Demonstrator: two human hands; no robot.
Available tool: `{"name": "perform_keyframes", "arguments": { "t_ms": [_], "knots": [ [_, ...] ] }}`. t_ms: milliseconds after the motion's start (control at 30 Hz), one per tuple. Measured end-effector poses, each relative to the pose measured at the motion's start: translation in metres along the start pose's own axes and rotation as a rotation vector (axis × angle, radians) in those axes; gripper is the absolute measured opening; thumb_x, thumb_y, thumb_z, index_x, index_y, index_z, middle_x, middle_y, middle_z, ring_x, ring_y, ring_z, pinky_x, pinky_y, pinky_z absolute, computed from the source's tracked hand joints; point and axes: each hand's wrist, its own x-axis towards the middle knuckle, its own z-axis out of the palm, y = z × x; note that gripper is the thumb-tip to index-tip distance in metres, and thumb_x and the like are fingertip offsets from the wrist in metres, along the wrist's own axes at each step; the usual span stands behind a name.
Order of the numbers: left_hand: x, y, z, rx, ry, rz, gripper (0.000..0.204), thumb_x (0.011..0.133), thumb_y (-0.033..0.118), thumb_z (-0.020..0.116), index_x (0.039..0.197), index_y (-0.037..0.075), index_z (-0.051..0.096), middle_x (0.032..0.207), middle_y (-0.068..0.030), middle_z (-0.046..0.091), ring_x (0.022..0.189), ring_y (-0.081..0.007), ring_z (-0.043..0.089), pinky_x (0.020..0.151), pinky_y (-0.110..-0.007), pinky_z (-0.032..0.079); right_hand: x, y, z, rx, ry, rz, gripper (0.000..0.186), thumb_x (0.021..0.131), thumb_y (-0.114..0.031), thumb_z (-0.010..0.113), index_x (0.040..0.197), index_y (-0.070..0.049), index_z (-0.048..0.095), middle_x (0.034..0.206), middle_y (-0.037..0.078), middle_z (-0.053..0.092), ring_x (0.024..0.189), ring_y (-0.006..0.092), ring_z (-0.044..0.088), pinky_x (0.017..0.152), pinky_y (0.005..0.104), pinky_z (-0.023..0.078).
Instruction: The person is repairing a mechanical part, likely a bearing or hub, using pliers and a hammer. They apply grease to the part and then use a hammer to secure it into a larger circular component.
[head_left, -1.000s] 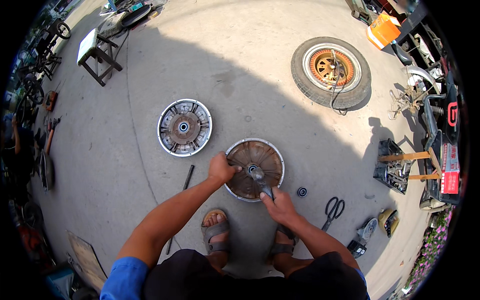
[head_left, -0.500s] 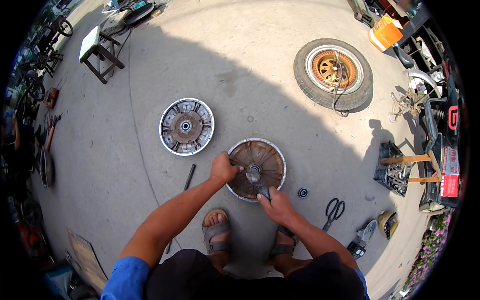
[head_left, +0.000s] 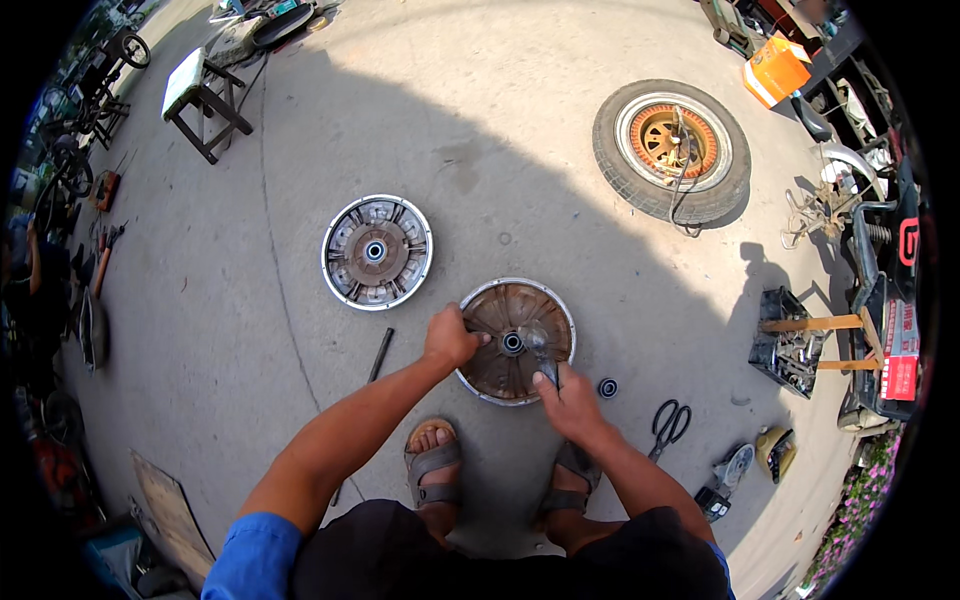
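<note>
A round metal hub cover [head_left: 495,378] with a rusty ribbed inside and a bright rim lies on the ground before my feet. My left hand [head_left: 453,338] is closed on its left rim, thumb reaching inward. In my right hand [head_left: 573,402] is a hammer [head_left: 537,342], its head over the cover just right of the bearing [head_left: 512,342] in the centre. Another bearing [head_left: 608,388] lies on the ground to the right. Up and to the left sits a second hub cover [head_left: 392,285], with a bearing at its middle.
A dark metal rod [head_left: 381,354] lies left of my forearm. To the right are black-handled scissors [head_left: 668,425], a power tool [head_left: 715,498] and a crate of parts [head_left: 790,345]. Farther off, a tyred wheel [head_left: 612,160] lies flat. A stool [head_left: 205,100] stands far left.
The hammer head has moved right, off the cover's central bearing, which now shows. My right hand has shifted slightly right; my left keeps its hold on the rim.
</note>
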Motion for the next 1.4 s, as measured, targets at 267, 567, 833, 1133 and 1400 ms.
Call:
{"name": "perform_keyframes", "arguments": {
  "t_ms": [267,567,833,1133,1400],
  "knots": [
    [-0.001,0.002,0.0,0.0,0.005,0.022,0.056,0.066,0.026,0.09,0.101,-0.005,0.06,0.099,-0.0251,0.069,0.098,-0.0408,0.067,0.086,-0.046,0.053,-0.012,0.001,0.003,-0.048,-0.068,-0.011,0.044,0.096,-0.034,0.061,0.082,0.007,0.052,0.068,0.033,0.058,0.066,0.0523,0.06,0.057,0.0542,0.045],
    [0.0,0.0,0.002,0.005,0.007,0.021,0.055,0.066,0.025,0.09,0.101,-0.005,0.06,0.099,-0.0261,0.069,0.098,-0.041,0.067,0.085,-0.047,0.053,-0.003,-0.013,0.005,-0.105,-0.08,-0.05,0.044,0.096,-0.034,0.059,0.084,0.008,0.053,0.068,0.033,0.059,0.067,0.0523,0.06,0.06,0.0561,0.046],
    [-0.004,0.002,-0.001,0.015,0.001,0.032,0.055,0.066,0.027,0.089,0.1,-0.005,0.06,0.102,-0.0259,0.068,0.1,-0.0414,0.066,0.086,-0.047,0.053,0.009,-0.007,0.004,-0.062,-0.009,-0.036,0.043,0.096,-0.032,0.06,0.081,0.008,0.054,0.069,0.033,0.059,0.069,0.0519,0.06,0.06,0.0549,0.046],
    [0.001,-0.001,0.002,0.018,-0.011,0.018,0.055,0.066,0.028,0.089,0.1,-0.005,0.061,0.102,-0.0265,0.068,0.1,-0.0414,0.066,0.087,-0.047,0.052,0.001,-0.015,0.002,-0.151,-0.193,0.017,0.043,0.095,-0.032,0.061,0.086,0.008,0.053,0.072,0.035,0.06,0.07,0.0524,0.06,0.062,0.0561,0.046],
    [-0.002,0.004,-0.001,0.024,0.001,0.008,0.056,0.066,0.028,0.09,0.102,-0.005,0.061,0.102,-0.0253,0.069,0.1,-0.0404,0.066,0.086,-0.046,0.052,-0.011,-0.002,0.002,-0.091,-0.106,-0.028,0.042,0.095,-0.031,0.061,0.085,0.009,0.053,0.073,0.035,0.06,0.07,0.054,0.06,0.062,0.0571,0.046]
  ]
}}
